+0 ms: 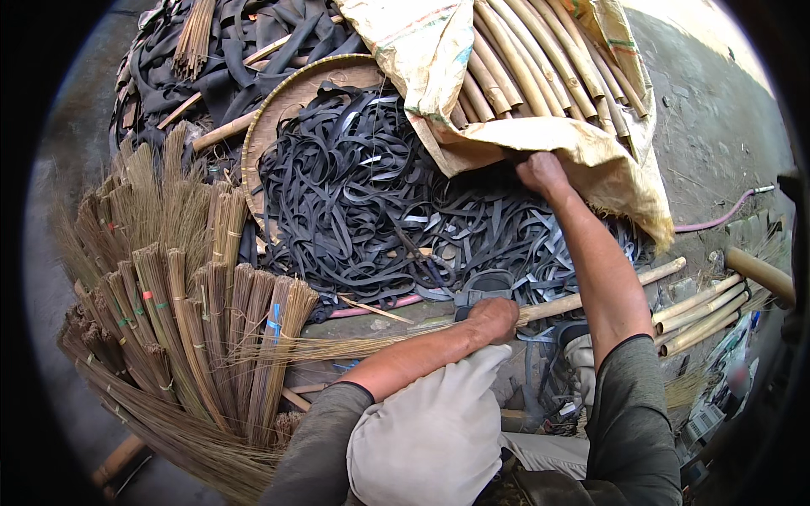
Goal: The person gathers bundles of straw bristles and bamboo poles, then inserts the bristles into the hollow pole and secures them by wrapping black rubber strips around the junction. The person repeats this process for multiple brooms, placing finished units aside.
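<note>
My left hand (492,320) is closed around a half-made broom at the spot where its bamboo handle (599,293) meets long straw bristles (337,347). The broom lies across my lap, with the handle to the right and the straw to the left. Farther out, my right hand (540,173) is closed against the lower edge of a pale woven sack (582,139); its fingertips are partly hidden, so what they hold cannot be made out. Below and left of it spreads a heap of black rubber strips (337,194), partly in a round woven tray (274,105).
Bamboo poles (531,59) fill the sack. Bundles of broom straw (177,320) stand at left. Black rubber pieces (245,51) pile at the far left. More bamboo sticks (700,312) lie at right, near a pink hose (717,221). Cloth (426,430) covers my lap.
</note>
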Tool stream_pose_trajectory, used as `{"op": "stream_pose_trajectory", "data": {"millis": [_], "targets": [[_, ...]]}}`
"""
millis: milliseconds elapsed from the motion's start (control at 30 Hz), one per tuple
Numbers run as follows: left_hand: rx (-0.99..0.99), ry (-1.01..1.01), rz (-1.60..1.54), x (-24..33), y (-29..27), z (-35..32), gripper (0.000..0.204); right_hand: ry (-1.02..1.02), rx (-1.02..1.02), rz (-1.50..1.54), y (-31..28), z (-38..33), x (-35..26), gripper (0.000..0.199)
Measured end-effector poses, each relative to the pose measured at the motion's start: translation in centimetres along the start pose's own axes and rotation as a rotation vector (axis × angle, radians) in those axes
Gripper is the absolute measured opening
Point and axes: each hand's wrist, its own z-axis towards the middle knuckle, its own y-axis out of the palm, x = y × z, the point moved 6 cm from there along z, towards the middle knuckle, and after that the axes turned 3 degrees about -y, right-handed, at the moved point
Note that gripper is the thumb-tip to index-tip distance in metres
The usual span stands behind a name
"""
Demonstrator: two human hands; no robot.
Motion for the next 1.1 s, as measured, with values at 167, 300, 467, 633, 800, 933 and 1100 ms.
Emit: {"op": "stream_pose_trajectory", "data": {"millis": [167,300,467,633,800,933,1100], "targets": [[-0.017,-0.001,-0.010,0.1,-0.3,-0.1,0.034,-0.030,0.235,0.675,-7.6,-4.4,3.8,0.030],[-0.018,-0.019,-0.003,0.2,-0.4,0.0,0.031,-0.171,0.229,1.473,-5.8,-9.3,2.4,0.030],[-0.024,-0.023,-0.004,0.0,-0.4,0.0,0.033,-0.227,0.614,1.764,-6.4,-18.5,5.0,0.019],[-0.028,-0.004,0.000,0.0,-0.4,0.1,0.036,-0.027,0.853,1.625,-7.6,-29.0,11.1,0.013],[-0.002,0.005,0.033,0.4,-0.5,0.1,0.036,0.347,0.859,1.096,-5.4,-32.2,13.8,0.027],[-0.005,-0.032,0.020,0.3,-0.4,-0.2,0.036,0.157,0.841,0.358,-4.8,-28.6,5.1,0.034],[-0.040,-0.022,0.086,0.4,0.0,0.3,0.037,-0.164,0.450,0.563,0.7,-18.7,-9.0,0.028]]}}
